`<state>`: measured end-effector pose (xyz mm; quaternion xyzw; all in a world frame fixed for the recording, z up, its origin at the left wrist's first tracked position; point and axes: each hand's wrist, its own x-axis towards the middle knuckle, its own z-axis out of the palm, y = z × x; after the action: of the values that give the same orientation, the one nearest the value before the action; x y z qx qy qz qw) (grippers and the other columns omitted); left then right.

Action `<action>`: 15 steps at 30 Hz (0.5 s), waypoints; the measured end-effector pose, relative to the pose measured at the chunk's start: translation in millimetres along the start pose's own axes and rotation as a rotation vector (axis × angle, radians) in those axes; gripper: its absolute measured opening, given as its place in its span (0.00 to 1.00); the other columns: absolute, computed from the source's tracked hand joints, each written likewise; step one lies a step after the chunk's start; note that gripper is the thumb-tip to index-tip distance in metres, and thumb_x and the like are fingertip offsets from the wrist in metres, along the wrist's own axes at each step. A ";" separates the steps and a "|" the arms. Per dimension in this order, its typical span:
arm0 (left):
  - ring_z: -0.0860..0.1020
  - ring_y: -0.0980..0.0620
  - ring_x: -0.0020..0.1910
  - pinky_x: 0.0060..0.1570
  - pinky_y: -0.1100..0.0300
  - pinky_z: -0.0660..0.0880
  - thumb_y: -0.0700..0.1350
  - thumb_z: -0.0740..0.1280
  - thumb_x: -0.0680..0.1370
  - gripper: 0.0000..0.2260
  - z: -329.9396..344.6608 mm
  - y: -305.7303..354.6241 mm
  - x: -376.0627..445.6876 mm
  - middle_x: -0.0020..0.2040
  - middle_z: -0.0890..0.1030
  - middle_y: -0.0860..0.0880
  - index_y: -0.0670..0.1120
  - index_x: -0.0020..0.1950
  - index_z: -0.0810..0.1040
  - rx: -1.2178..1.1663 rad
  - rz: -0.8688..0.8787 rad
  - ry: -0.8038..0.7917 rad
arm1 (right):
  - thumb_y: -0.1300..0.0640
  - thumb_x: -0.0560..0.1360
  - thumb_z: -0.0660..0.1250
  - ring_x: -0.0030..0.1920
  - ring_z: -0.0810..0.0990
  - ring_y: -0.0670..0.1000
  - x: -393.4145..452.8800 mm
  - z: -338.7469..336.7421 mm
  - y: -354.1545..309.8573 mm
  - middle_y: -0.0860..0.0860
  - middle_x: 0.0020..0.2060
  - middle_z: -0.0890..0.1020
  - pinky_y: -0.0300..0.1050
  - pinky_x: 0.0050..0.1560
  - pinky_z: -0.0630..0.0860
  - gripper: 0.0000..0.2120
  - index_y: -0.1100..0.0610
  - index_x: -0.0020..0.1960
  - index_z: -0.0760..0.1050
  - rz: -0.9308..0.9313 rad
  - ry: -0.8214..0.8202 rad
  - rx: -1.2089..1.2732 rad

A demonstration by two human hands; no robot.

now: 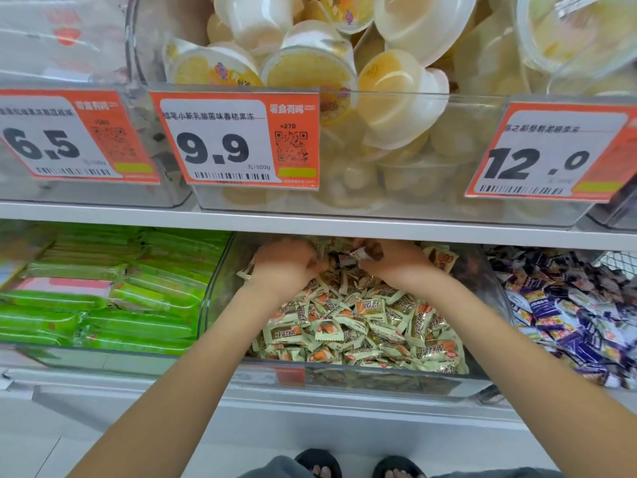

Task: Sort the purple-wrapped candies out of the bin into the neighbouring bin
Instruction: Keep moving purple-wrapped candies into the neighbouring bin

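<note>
Both hands were buried at the back of the clear plastic middle bin (220, 298), deep under the white shelf (344, 229), because that's where the stray dark ones seemed to hide among the cream-and-orange wrapped candies (362, 326). The right hand (389, 262) was pinching a few dark purplish-wrapped candies (367, 253) at its fingertips, probably collecting several before one trip. The left hand (286, 265) was curled into the pile, raking; whether it held anything I couldn't tell. The neighbouring bin of purple-and-white wrapped candies (568, 322) sat just to the right, so an easy toss.
</note>
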<state>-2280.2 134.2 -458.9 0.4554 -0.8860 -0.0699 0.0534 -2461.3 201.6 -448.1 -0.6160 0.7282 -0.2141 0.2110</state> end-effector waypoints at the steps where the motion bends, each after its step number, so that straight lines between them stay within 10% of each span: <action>1: 0.78 0.50 0.45 0.44 0.58 0.74 0.58 0.61 0.78 0.14 4.1 6.1 3.9 0.44 0.80 0.51 0.50 0.44 0.80 -0.059 0.030 -0.050 | 0.53 0.77 0.65 0.36 0.79 0.49 -4.4 -2.2 1.4 0.47 0.41 0.79 0.34 0.32 0.74 0.04 0.48 0.51 0.73 0.013 0.042 0.016; 9: 0.65 0.44 0.71 0.66 0.50 0.67 0.58 0.66 0.74 0.31 22.7 -4.0 17.5 0.75 0.62 0.49 0.53 0.74 0.62 0.082 -0.038 -0.140 | 0.64 0.69 0.74 0.41 0.77 0.45 -53.6 -8.9 23.0 0.47 0.39 0.78 0.27 0.40 0.72 0.12 0.53 0.47 0.75 -0.032 0.297 0.416; 15: 0.69 0.48 0.67 0.67 0.49 0.62 0.60 0.64 0.72 0.23 21.2 4.9 24.5 0.68 0.72 0.50 0.54 0.64 0.75 0.095 -0.098 -0.218 | 0.64 0.68 0.75 0.42 0.79 0.43 -64.2 -14.4 24.4 0.45 0.41 0.80 0.29 0.45 0.75 0.16 0.45 0.42 0.74 -0.074 0.330 0.479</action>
<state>-2301.7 118.6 -478.2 0.4898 -0.8655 -0.0796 -0.0683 -2479.5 269.4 -447.5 -0.5317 0.6584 -0.4846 0.2214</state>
